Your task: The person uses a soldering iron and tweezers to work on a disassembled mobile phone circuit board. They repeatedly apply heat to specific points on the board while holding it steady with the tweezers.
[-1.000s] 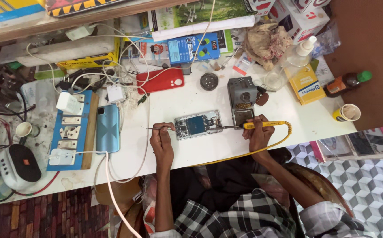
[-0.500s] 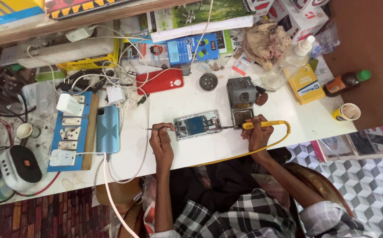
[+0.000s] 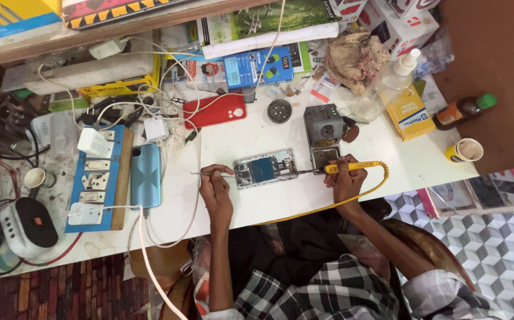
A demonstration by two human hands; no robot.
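Our left hand point(image 3: 217, 188) fingers pinch tweezers point(image 3: 211, 173) | right hand point(image 3: 346, 179) fingers grip yellow soldering iron point(image 3: 352, 167) | both tips at opened phone point(image 3: 266, 169) on tabletop point(image 3: 257, 133)

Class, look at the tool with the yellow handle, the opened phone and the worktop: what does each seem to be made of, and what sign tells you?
Soldering iron: matte yellow plastic or rubber grip, thin dark metal tip, held by the right hand.
Opened phone: silvery metal frame, blue panel inside, probably a battery.
Worktop: smooth white surface, likely laminate, stained in places.
Tweezers in the left hand: thin, grey, probably steel.
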